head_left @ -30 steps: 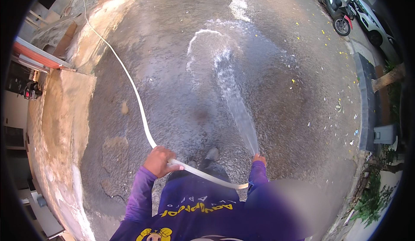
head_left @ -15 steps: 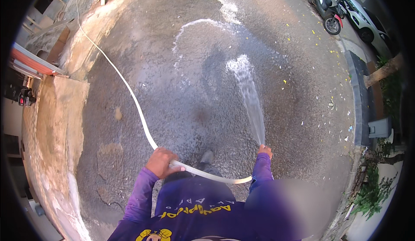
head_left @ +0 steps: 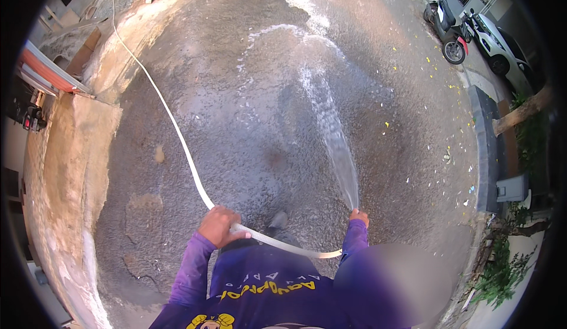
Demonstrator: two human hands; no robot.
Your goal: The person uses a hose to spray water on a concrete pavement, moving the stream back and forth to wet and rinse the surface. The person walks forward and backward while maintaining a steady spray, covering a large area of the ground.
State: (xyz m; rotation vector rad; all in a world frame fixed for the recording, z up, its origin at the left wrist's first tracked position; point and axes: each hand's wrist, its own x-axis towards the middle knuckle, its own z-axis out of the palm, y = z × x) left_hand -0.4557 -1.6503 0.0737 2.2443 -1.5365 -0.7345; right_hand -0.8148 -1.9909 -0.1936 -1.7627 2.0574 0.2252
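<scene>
A long pale hose [head_left: 169,113] runs from the far left across the wet asphalt to me. My left hand [head_left: 219,226] is closed around it, in front of my left hip. From there the hose sags across my front toward my right forearm, where the sleeve hides part of it. My right hand [head_left: 359,215] is closed at the hose's outlet end; the fingers mostly cover that end. Out of it a fan of water [head_left: 332,128] shoots forward and slightly left onto the road. One of my shoes [head_left: 278,219] shows below, between the hands.
Wet asphalt [head_left: 236,152] spreads ahead, with foamy water [head_left: 304,4] farther off. A motor scooter [head_left: 447,32] and a white car [head_left: 499,42] stand far right. Along the right edge are a dark low wall [head_left: 485,146], a grey box [head_left: 512,188] and plants. A concrete ramp [head_left: 77,134] borders the left.
The water jet now reaches farther ahead and slightly more to the left. My right hand sits a little lower in the picture. Both hands keep their hold on the hose.
</scene>
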